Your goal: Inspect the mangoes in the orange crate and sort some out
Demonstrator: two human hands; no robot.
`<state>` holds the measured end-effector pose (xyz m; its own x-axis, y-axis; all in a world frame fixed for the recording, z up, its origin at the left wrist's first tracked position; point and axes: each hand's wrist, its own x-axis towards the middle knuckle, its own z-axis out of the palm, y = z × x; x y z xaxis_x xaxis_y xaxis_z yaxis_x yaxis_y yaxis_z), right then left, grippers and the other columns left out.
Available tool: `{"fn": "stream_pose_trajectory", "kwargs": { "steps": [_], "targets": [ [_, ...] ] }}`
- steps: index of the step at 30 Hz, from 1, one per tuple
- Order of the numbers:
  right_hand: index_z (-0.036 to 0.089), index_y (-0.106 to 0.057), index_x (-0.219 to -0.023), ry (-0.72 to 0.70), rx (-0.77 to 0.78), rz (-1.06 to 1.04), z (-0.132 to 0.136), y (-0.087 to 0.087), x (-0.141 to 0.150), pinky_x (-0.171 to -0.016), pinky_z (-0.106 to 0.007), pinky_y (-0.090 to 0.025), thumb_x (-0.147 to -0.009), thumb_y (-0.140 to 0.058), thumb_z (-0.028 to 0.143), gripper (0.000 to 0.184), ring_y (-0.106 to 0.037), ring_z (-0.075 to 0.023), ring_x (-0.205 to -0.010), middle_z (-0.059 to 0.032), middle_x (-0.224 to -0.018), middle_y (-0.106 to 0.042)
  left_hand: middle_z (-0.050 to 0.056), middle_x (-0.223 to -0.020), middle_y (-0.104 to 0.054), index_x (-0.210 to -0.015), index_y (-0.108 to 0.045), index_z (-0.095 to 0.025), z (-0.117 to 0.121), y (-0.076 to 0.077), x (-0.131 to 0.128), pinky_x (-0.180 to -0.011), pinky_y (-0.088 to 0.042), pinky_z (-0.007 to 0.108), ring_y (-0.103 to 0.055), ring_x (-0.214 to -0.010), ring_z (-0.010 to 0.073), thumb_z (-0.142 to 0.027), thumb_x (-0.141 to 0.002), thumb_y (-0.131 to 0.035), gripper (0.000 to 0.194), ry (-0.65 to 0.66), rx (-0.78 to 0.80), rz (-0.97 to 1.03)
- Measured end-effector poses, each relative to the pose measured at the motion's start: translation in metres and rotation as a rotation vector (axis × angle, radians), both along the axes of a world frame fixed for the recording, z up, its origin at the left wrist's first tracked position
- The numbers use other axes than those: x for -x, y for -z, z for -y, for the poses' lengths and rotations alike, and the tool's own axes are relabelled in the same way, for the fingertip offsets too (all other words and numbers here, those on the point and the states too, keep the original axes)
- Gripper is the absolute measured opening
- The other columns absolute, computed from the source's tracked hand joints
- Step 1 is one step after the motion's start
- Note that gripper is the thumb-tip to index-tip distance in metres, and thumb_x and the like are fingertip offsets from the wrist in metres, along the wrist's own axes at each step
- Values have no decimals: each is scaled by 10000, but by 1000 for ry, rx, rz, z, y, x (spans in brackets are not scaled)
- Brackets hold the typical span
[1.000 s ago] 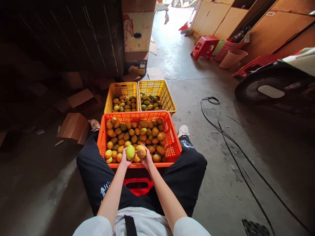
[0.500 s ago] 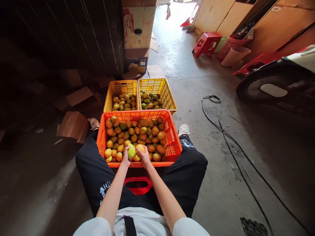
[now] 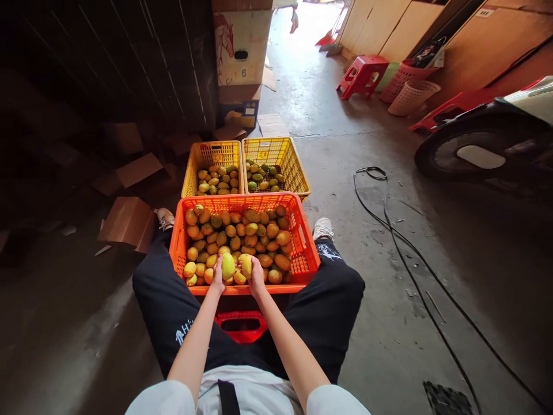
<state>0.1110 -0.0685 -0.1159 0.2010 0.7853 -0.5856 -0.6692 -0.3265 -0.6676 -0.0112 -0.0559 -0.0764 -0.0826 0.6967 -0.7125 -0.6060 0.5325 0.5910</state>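
An orange crate [image 3: 306, 242] full of yellow, orange and green fruit sits between my knees. My left hand [image 3: 218, 278] is closed around a yellow-green fruit [image 3: 228, 267] over the crate's near edge. My right hand [image 3: 257, 274] grips a yellow fruit [image 3: 246, 266] right beside it; the two fruits almost touch. Beyond the orange crate stand two yellow crates side by side, the left one [image 3: 192, 167] and the right one [image 3: 296, 167], each with a shallow layer of fruit.
A red stool [image 3: 241, 327] is under me. Cardboard boxes [image 3: 127, 222] lie on the floor at left, a tall stack [image 3: 241, 57] behind the yellow crates. A black cable [image 3: 401, 242] crosses the concrete at right, near a scooter wheel [image 3: 475, 158]. Far back are a red stool [image 3: 363, 75] and pink baskets [image 3: 412, 95].
Both hands stayed over the crate's near edge with the same two fruits. The right hand turned its fruit, palm down half a second ago, then back up. My view tilted slightly.
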Motion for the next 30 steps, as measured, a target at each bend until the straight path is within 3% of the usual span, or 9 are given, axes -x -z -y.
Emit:
{"fn": "stream_pose_trajectory", "kwargs": {
  "steps": [5, 10, 14, 19, 25, 30],
  "targets": [
    [264, -665, -990, -27, 49, -29, 1, -10, -7, -544, -331, -596, -741, -787, 653, 478, -773, -268, -743, -19, -736, -752, 89, -920, -789, -1005, -601, -193, 4, 4, 0, -815, -650, 346, -797, -979, 310, -498, -700, -957, 558, -20, -91, -69],
    [269, -655, -990, -59, 104, -1, 1, -20, -13, -574, -319, -612, -677, -859, 642, 528, -776, -244, -763, -2, -835, -765, 93, -980, -784, -1033, -586, -199, 7, 5, 4, -881, -643, 370, -779, -1040, 300, -449, -594, -999, 652, 8, -146, -62],
    [256, -670, -977, -85, 81, -47, 1, -20, -13, -598, -329, -617, -519, -994, 516, 618, -738, -214, -675, 4, -805, -751, 84, -979, -769, -1033, -589, -197, 8, 8, 7, -912, -631, 387, -766, -1065, 305, -447, -609, -973, 624, 73, -137, -22],
    [225, -694, -945, -70, 31, 11, 2, -15, -10, -642, -292, -589, -440, -1015, 373, 616, -705, -171, -653, 10, -794, -745, 29, -844, -739, -942, -632, -211, 4, 17, 7, -779, -623, 301, -781, -948, 268, -473, -630, -921, 500, 144, -49, -114],
    [220, -730, -940, -92, 60, 59, -1, -13, -10, -647, -292, -565, -566, -896, 391, 444, -700, -195, -690, -4, -780, -744, 99, -764, -755, -860, -691, -158, 0, 23, 3, -632, -616, 289, -795, -790, 274, -494, -749, -827, 379, 187, -13, -101],
    [238, -716, -934, -27, 90, -20, -4, -17, -11, -649, -339, -602, -708, -773, 439, 307, -761, -264, -773, -29, -810, -776, 138, -809, -789, -970, -711, -124, -4, 21, 2, -606, -631, 286, -812, -753, 266, -516, -917, -667, 398, 123, 38, -68]
  ]
}}
